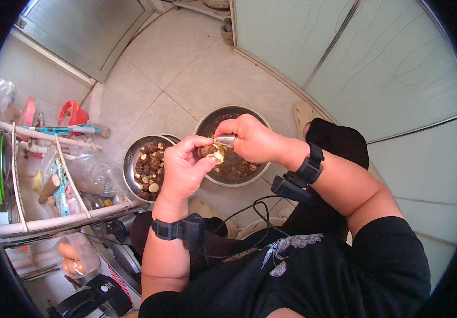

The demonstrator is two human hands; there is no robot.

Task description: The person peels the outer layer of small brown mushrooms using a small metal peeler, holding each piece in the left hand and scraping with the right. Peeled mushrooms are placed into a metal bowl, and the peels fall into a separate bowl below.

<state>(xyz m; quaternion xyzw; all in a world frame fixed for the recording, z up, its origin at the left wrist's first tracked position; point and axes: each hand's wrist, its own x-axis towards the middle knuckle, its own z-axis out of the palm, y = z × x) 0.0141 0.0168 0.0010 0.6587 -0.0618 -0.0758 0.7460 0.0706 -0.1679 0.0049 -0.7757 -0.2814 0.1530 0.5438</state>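
Note:
Between the thumb and fingers of my left hand (182,167) is a small brown taro corm (206,150), part of its skin gone and pale flesh showing. My right hand (258,140) grips a metal blade tool (225,140) against the corm's upper side; the palm hides its handle, so I cannot tell its exact kind. Under both hands, on the floor, stands a round metal basin (236,184) with dark liquid and brown scraps inside. To its left is a metal colander (128,159) with small holes, holding several brown corms (149,169) with pale cut spots.
A crowded rack (41,224) stands close on the left, with plastic bags (97,169) and a red plastic container (73,113). Eggs (71,258) sit lower down. Sliding panels (292,39) line the right. A black cable (258,206) loops between my wrists.

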